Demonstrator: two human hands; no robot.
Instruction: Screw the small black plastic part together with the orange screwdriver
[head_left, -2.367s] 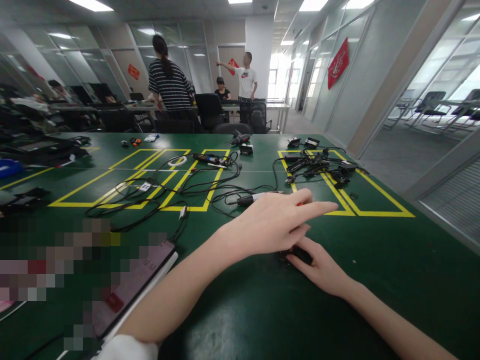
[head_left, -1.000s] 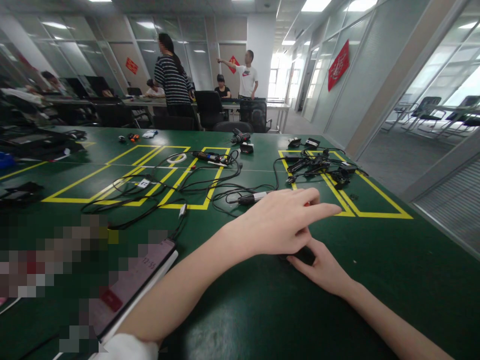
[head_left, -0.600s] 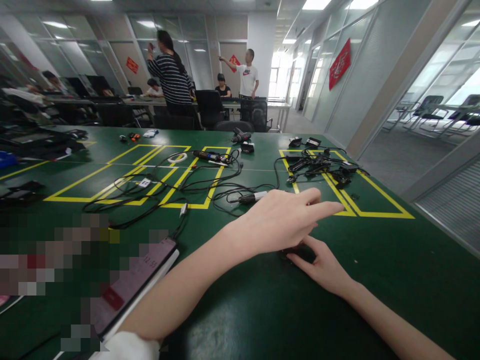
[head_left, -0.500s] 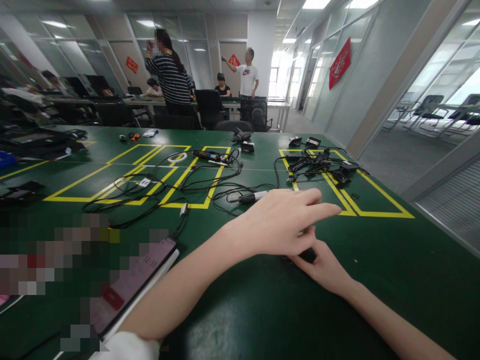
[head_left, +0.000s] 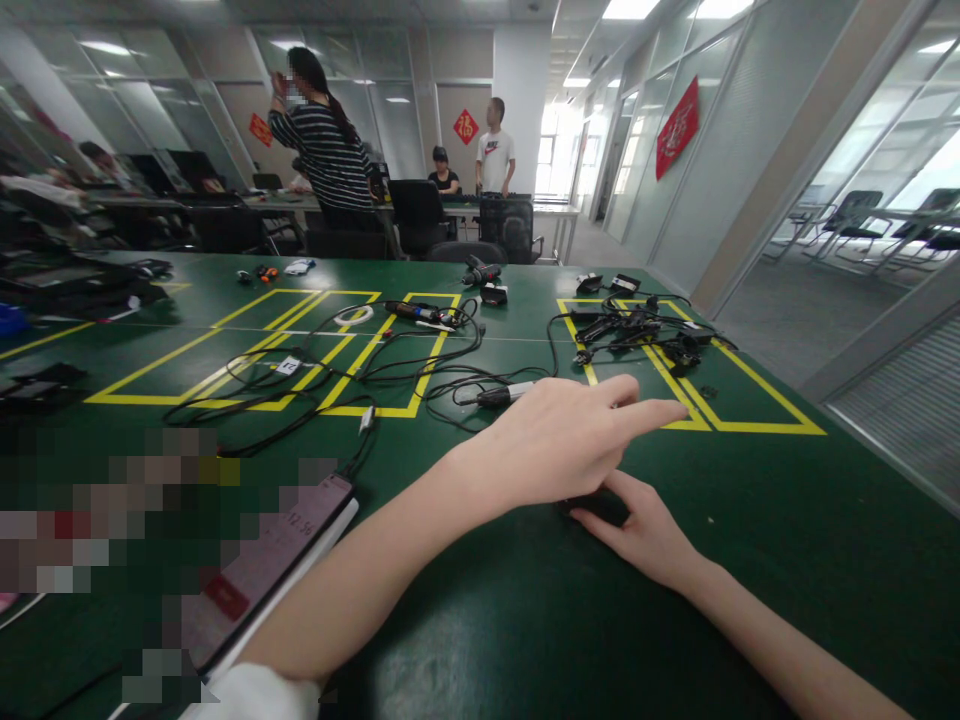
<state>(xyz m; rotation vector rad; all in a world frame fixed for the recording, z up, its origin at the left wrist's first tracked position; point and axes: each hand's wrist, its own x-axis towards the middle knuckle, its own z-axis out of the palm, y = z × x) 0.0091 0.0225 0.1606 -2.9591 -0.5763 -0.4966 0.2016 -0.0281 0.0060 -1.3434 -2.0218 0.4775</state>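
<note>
My right hand [head_left: 649, 525] grips a dark, rounded black object [head_left: 604, 505] low over the green table [head_left: 465, 620], thumb below and fingers on its upper side. Directly above it, my left hand [head_left: 555, 440] reaches across from the left, back of the hand up. One of its fingers points out to the right, while others curl down toward the black object; their tips and anything pinched in them are hidden. Just behind my left hand lies a black and silver tool [head_left: 502, 393] with a cable.
Yellow tape outlines [head_left: 375, 411] mark the table. Looped black cables [head_left: 442, 372] lie mid-table, a cable-and-parts pile [head_left: 626, 325] at right. A small drill [head_left: 480, 272] sits at the far edge. A phone [head_left: 277, 560] lies near left. People are beyond the table.
My left fingers have shifted slightly, hiding the fingertips seen before, and more of the black object shows. In the background, a person in white has lowered an arm; the striped-shirt person moved left.
</note>
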